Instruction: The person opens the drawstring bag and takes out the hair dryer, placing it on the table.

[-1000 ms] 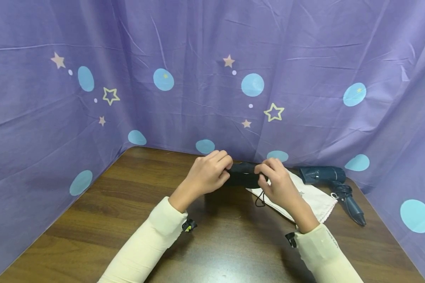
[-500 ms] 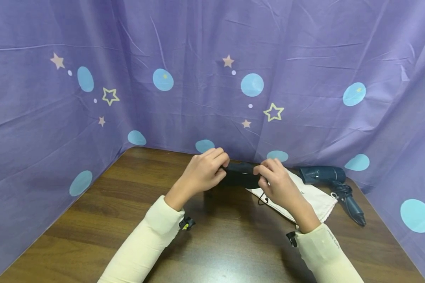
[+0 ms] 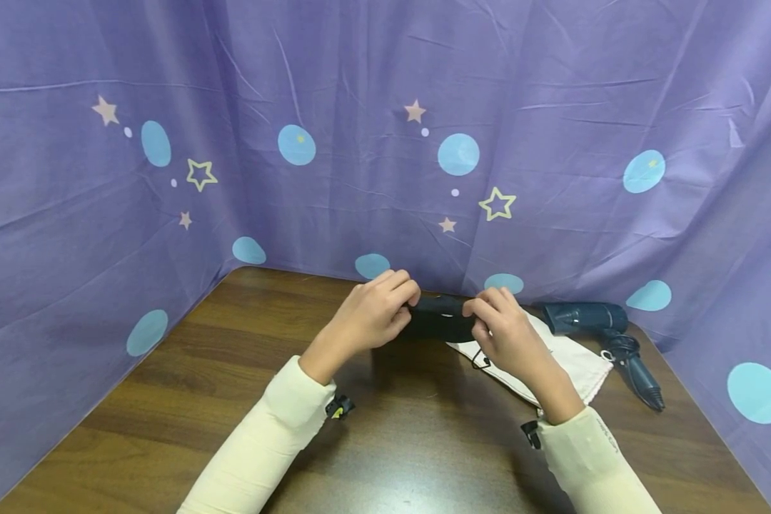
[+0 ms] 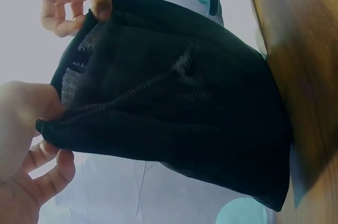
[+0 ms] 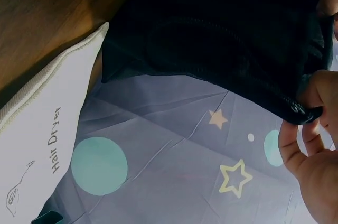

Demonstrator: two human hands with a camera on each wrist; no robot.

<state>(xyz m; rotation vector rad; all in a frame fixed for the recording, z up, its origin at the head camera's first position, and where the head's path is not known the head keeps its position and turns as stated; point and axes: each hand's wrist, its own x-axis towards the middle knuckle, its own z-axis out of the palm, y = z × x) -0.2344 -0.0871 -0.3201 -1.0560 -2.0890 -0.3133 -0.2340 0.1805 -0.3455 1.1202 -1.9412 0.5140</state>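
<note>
A black cloth drawstring bag [image 4: 185, 102] hangs mouth up between both hands, its bottom at the wooden table. My left hand [image 3: 373, 314] pinches one side of its rim between thumb and fingers. On the opposite side, my right hand [image 3: 507, 332] pinches the rim too, with a dark cord loop [image 3: 481, 360] dangling below it. The mouth is spread a little, and greyish inner fabric with stitching shows in the left wrist view. A seam runs down the bag's side. What lies deeper inside is hidden.
A white cloth pouch [image 3: 572, 360] printed "Hair Dryer" lies under and beside the right hand. Right of it rests a dark blue hair dryer [image 3: 587, 318] with its cord wound at the handle. A purple patterned curtain [image 3: 360, 193] borders the wooden table [image 3: 231, 378].
The left hand has shifted slightly left and up, then a little back right, while the right hand stays nearly in place. The cord loop has swung slightly. Both hands keep hold of the bag.
</note>
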